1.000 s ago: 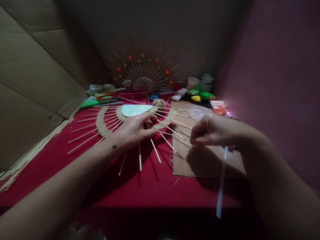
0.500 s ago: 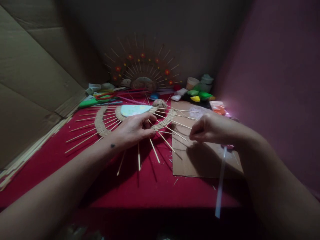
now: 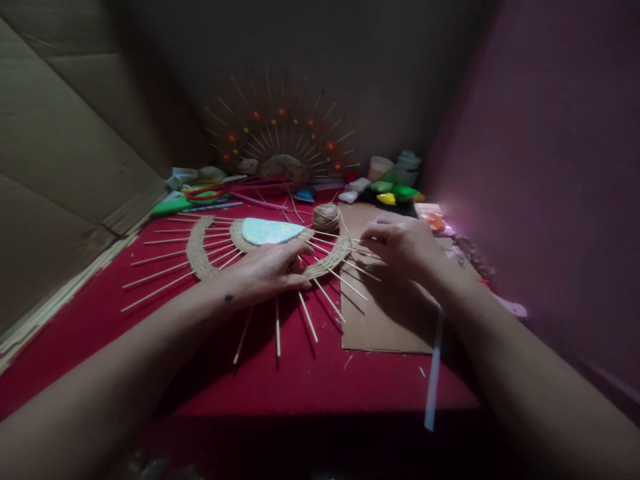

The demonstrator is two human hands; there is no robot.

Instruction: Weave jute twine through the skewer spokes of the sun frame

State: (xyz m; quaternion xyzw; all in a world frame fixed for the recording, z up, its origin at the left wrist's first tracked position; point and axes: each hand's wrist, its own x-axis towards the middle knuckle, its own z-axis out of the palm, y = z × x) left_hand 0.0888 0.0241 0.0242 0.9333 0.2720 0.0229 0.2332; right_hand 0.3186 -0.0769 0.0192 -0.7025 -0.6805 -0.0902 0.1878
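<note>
A half-round frame of thin wooden sticks [image 3: 157, 291] lies on the red cloth, with a woven twine band [image 3: 201, 248] and a pale blue half disc [image 3: 270, 231] at its middle. My left hand [image 3: 275, 269] is closed on the woven frame at the lower right of the disc, thumb and fingers at the band. Near the stick ends on the right, my right hand [image 3: 395, 241] is pinched; twine runs toward its fingertips, though the tips are too blurred to make out fully. The twine ball [image 3: 326, 218] sits behind the band.
Cardboard [image 3: 385, 313] lies under my right hand, with a translucent strip [image 3: 434, 373] over the front edge. Scissors [image 3: 205, 193] and coloured packets [image 3: 400, 193] are at the back. A finished flowered fan [image 3: 281, 127] stands against the wall.
My right hand has moved up and left, closer to the stick ends. The frame has tilted or shifted slightly downward with my left hand still on it.
</note>
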